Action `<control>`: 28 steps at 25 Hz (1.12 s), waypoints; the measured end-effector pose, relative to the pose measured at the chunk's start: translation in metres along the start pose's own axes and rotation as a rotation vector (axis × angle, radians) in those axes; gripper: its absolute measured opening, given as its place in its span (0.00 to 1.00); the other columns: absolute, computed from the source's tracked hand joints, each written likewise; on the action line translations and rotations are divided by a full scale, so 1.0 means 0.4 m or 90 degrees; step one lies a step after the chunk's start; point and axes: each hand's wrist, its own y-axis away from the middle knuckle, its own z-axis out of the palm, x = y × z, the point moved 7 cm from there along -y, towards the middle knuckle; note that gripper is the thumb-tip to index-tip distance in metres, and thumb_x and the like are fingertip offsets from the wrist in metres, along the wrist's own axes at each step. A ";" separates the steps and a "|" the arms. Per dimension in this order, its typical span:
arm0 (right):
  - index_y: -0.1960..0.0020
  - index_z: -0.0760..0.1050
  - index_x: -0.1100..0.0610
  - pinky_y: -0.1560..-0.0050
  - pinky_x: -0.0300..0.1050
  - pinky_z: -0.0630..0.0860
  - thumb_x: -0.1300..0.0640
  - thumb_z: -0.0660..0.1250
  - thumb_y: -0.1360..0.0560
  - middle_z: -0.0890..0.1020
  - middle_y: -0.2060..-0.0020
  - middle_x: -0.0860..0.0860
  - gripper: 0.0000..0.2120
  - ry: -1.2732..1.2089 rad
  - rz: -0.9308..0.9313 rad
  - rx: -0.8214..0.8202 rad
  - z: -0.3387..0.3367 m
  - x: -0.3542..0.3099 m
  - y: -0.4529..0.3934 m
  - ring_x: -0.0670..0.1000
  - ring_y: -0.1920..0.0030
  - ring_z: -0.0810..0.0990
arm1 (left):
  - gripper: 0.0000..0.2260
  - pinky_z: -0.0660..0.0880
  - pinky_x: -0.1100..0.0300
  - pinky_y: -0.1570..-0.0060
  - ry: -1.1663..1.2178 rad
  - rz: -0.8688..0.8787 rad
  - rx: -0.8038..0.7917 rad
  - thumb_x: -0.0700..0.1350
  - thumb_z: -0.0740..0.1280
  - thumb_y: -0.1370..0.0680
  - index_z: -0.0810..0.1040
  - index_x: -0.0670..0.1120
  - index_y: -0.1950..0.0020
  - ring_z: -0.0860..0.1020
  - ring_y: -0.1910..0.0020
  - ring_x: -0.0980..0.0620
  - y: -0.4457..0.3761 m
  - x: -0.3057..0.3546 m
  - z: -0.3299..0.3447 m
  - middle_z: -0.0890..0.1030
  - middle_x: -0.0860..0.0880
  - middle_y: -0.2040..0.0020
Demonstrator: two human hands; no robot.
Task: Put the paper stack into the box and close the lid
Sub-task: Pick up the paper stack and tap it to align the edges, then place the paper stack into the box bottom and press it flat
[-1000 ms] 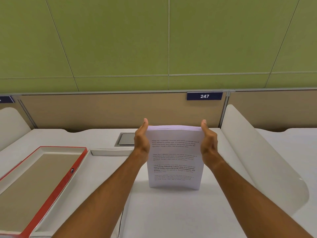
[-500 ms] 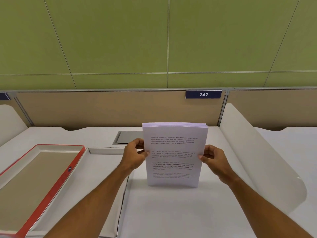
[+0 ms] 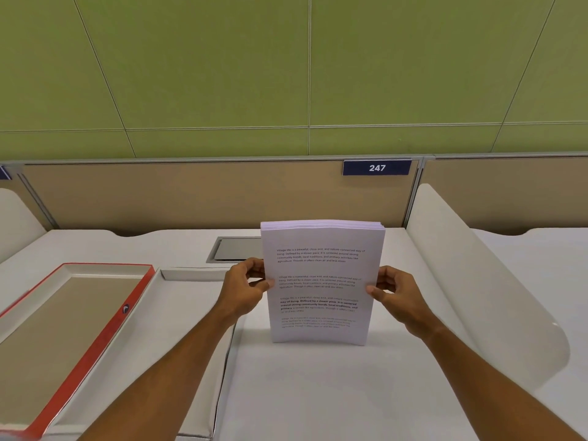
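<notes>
We are now gripping the paper stack (image 3: pixel 321 281) at mid-height, left hand (image 3: pixel 243 289) and right hand (image 3: pixel 397 296) pinching its side edges, having slid down from its top corners. The stack is standing upright on the desk (image 3: pixel 318 393), squared and ready to be carried left to the open box (image 3: pixel 178 313).

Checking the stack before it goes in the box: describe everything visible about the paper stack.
The paper stack is a thick sheaf of white sheets, the front page printed with four blocks of text. It stands upright on its bottom edge on the white desk, bowed slightly. The left hand and right hand pinch its side edges.
</notes>
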 end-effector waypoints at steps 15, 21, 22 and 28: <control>0.45 0.79 0.66 0.55 0.47 0.82 0.66 0.67 0.24 0.86 0.52 0.59 0.08 -0.126 0.003 -0.063 0.023 -0.112 -0.007 0.57 0.53 0.85 | 0.12 0.81 0.54 0.49 0.169 -0.056 0.028 0.35 0.74 0.29 0.82 0.37 0.46 0.84 0.51 0.44 0.028 0.023 -0.097 0.85 0.43 0.51; 0.46 0.80 0.66 0.61 0.44 0.80 0.68 0.67 0.24 0.84 0.59 0.57 0.08 -0.177 0.033 -0.091 0.132 -0.189 -0.008 0.50 0.60 0.84 | 0.12 0.84 0.56 0.58 0.237 -0.099 0.059 0.32 0.72 0.27 0.80 0.34 0.44 0.84 0.54 0.43 0.065 0.010 -0.216 0.85 0.39 0.50; 0.47 0.80 0.67 0.61 0.43 0.80 0.68 0.67 0.25 0.84 0.59 0.57 0.08 -0.182 0.042 -0.092 0.156 -0.195 -0.007 0.50 0.61 0.84 | 0.13 0.84 0.56 0.58 0.230 -0.111 0.062 0.32 0.72 0.27 0.80 0.33 0.44 0.84 0.53 0.42 0.067 0.000 -0.238 0.84 0.39 0.49; 0.51 0.81 0.68 0.64 0.41 0.79 0.64 0.67 0.24 0.86 0.59 0.56 0.08 -0.157 0.113 -0.103 0.363 -0.211 -0.008 0.51 0.63 0.84 | 0.05 0.81 0.63 0.68 0.207 -0.190 0.069 0.31 0.72 0.28 0.81 0.36 0.53 0.85 0.66 0.52 0.047 -0.112 -0.395 0.85 0.41 0.56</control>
